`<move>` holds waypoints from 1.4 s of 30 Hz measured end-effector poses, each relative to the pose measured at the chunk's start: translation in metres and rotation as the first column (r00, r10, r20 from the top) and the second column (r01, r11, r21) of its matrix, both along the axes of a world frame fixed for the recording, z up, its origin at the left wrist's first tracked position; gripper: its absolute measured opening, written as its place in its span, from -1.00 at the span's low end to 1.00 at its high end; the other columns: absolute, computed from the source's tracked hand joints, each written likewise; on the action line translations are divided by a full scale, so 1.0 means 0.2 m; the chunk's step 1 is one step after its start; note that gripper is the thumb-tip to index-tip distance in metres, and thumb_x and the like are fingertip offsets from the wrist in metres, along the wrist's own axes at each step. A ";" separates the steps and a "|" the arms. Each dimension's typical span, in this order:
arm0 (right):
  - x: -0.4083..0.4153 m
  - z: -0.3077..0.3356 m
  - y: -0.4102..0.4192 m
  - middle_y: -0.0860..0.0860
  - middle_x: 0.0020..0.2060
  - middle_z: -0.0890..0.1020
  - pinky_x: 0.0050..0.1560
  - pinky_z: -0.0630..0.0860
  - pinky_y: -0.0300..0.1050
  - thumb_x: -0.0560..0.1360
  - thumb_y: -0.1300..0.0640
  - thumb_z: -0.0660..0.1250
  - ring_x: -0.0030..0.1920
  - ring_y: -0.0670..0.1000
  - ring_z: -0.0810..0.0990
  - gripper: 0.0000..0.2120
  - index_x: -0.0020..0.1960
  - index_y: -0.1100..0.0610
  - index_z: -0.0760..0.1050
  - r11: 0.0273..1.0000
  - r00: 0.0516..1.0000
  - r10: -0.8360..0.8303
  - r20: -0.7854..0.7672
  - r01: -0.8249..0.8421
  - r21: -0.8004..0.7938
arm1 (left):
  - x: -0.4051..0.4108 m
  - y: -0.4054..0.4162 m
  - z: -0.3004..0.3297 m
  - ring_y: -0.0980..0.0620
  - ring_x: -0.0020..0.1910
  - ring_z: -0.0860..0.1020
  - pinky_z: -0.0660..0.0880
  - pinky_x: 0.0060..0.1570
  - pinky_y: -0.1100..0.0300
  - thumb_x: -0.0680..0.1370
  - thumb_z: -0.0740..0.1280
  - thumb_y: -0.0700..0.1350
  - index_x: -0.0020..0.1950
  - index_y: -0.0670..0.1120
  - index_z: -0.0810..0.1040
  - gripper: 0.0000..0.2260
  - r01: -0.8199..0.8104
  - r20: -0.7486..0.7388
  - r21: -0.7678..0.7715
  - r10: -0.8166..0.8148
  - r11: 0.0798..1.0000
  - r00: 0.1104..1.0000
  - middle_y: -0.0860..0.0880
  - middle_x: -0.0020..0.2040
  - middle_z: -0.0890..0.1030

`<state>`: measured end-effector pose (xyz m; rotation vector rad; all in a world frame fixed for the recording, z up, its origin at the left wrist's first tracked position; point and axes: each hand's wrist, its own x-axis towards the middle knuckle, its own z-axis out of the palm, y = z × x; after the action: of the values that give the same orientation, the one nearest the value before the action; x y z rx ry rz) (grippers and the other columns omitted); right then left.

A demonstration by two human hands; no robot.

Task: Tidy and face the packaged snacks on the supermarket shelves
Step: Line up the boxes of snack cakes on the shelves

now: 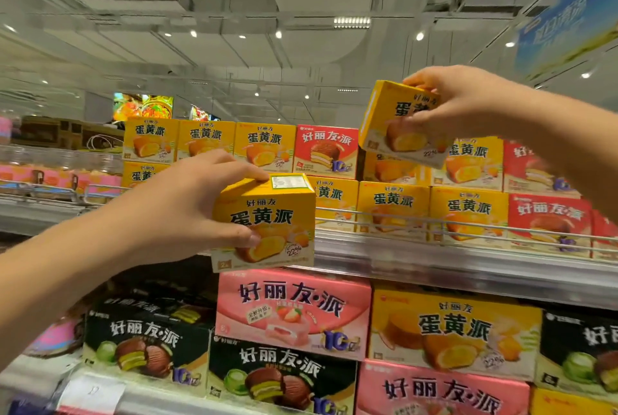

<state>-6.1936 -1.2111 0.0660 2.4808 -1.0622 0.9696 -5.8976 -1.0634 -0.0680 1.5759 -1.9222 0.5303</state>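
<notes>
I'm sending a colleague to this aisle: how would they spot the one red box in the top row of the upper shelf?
Find the upper shelf with the wire rail. In its top row sits the red box, showing a chocolate-coated pie; the yellow boxes around it show orange cakes.

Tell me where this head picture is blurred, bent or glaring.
Head view: sharpest on the yellow box gripped by the left hand; the right hand and its raised yellow box look slightly motion-smeared; the red boxes at far right are soft; wide-angle distortion bends the shelf rail; ceiling spotlights bloom white.
</notes>
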 end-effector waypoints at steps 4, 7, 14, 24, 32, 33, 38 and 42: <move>0.07 -0.01 -0.10 -0.02 -0.02 0.64 -0.24 0.58 -0.12 0.43 -0.11 0.45 -0.18 -0.06 0.64 -0.48 0.34 -0.07 0.40 0.999 0.998 -0.035 -0.050 0.036 0.009 | 0.06 -0.08 0.03 0.18 0.20 0.43 0.48 0.13 0.13 0.20 0.28 0.47 0.34 0.33 0.38 -0.28 0.027 0.016 -0.024 -0.026 0.999 1.000 0.26 0.24 0.40; 0.11 -0.01 -0.13 -0.03 -0.01 0.63 -0.29 0.51 -0.18 0.43 -0.09 0.45 -0.17 -0.08 0.61 -0.47 0.35 -0.06 0.39 0.997 0.994 -0.074 -0.078 0.075 0.016 | 0.09 -0.14 0.05 0.20 0.20 0.44 0.48 0.12 0.14 0.20 0.29 0.47 0.30 0.42 0.33 -0.33 0.054 0.033 -0.002 -0.054 0.999 0.998 0.27 0.23 0.40; 0.10 0.03 -0.11 -0.10 -0.10 0.64 -0.33 0.49 -0.18 0.42 -0.03 0.47 -0.18 -0.07 0.63 -0.58 0.24 -0.09 0.46 0.990 0.992 -0.123 -0.038 0.125 0.066 | 0.18 -0.25 0.10 0.29 0.19 0.42 0.45 0.02 0.29 0.20 0.33 0.43 0.24 0.47 0.34 -0.39 0.185 0.014 0.015 -0.186 0.983 0.983 0.36 0.19 0.39; 0.21 -0.03 -0.22 -0.03 0.01 0.63 -0.14 0.58 -0.07 0.46 -0.02 0.44 -0.08 0.00 0.63 -0.53 0.33 -0.05 0.40 0.961 0.957 -0.244 -0.157 0.260 0.092 | 0.24 -0.34 0.12 0.23 0.22 0.45 0.50 0.17 0.14 0.20 0.38 0.37 0.24 0.38 0.41 -0.40 0.274 0.003 0.022 -0.274 0.962 0.962 0.31 0.20 0.44; 0.29 -0.03 -0.34 -0.03 -0.05 0.63 -0.17 0.57 -0.09 0.54 0.00 0.35 -0.14 -0.01 0.65 -0.72 0.22 -0.03 0.45 0.899 0.896 -0.335 -0.291 0.397 0.187 | 0.26 -0.38 0.15 0.21 0.22 0.44 0.52 0.16 0.13 0.21 0.35 0.39 0.36 0.30 0.39 -0.29 0.254 0.026 0.056 -0.256 0.966 0.966 0.29 0.23 0.41; 0.30 -0.03 -0.34 -0.03 -0.04 0.63 -0.20 0.55 -0.10 0.55 0.01 0.34 -0.14 -0.01 0.65 -0.73 0.22 -0.02 0.44 0.889 0.884 -0.348 -0.312 0.417 0.190 | 0.26 -0.38 0.15 0.20 0.22 0.44 0.52 0.16 0.10 0.20 0.34 0.39 0.36 0.28 0.39 -0.28 0.257 0.024 0.057 -0.258 0.965 0.966 0.28 0.23 0.42; 0.33 0.00 -0.33 0.00 0.30 0.50 -0.04 0.57 -0.06 0.50 0.14 0.41 0.13 0.08 0.60 -0.42 0.44 -0.08 0.29 0.879 0.932 -0.303 -0.201 0.354 0.320 | 0.28 -0.40 0.15 0.19 0.21 0.45 0.52 0.17 0.08 0.21 0.35 0.39 0.35 0.31 0.39 -0.30 0.280 0.026 0.059 -0.282 0.958 0.959 0.27 0.23 0.42; 0.46 -0.04 -0.30 0.00 0.46 0.34 0.20 0.40 -0.04 0.42 -0.19 0.42 0.38 0.10 0.39 -0.23 0.52 -0.12 0.15 0.962 0.970 -0.227 -0.089 0.237 0.134 | 0.31 -0.41 0.15 0.20 0.21 0.45 0.54 0.14 0.09 0.23 0.37 0.37 0.33 0.34 0.39 -0.33 0.300 0.013 0.056 -0.301 0.952 0.954 0.28 0.22 0.42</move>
<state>-6.1016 -1.2708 0.0584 2.4091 -1.4056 0.7503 -5.8355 -1.1449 -0.0379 1.2778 -2.1576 0.3691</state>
